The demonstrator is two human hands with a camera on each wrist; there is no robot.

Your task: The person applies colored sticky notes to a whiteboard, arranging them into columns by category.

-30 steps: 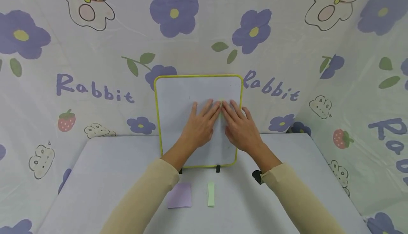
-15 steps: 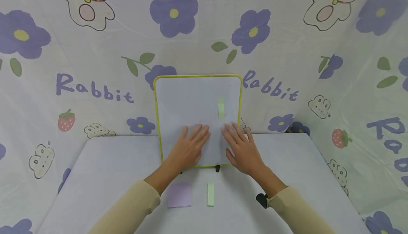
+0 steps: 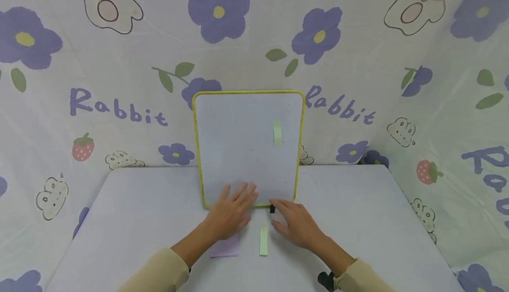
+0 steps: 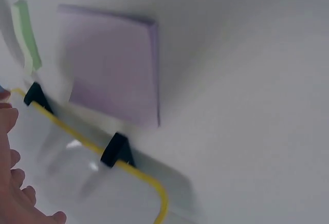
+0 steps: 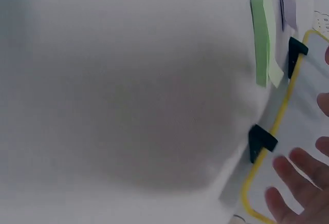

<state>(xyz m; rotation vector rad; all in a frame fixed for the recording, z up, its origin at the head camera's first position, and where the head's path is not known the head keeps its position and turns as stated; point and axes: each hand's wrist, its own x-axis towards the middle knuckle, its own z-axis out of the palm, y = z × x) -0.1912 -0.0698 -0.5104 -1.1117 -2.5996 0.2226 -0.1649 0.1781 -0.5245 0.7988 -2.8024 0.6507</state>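
Observation:
A small whiteboard (image 3: pixel 246 159) with a yellow rim stands upright, its lower edge on black supports (image 5: pixel 262 141). Stuck near its right side is a pale green sticky strip (image 3: pixel 277 134). My left hand (image 3: pixel 229 212) is before the board's lower edge, fingers spread and holding nothing. My right hand (image 3: pixel 296 221) is low at the board's bottom right corner, fingers loose, with nothing in them. Below lies a pad of green sticky strips (image 3: pixel 263 241), between the hands. A purple sticky note pad (image 4: pixel 110 64) lies left of it, partly hidden by my left hand in the head view.
The board stands on a white-covered table (image 3: pixel 135 221). Behind and to the sides hangs a curtain (image 3: pixel 238 62) printed with purple flowers and rabbits. Something black (image 3: pixel 327 279) shows by the right cuff.
Both hands have come down from the green strip on the board, past its middle, to its lower edge. The strip, first covered by the fingertips, now shows on the board.

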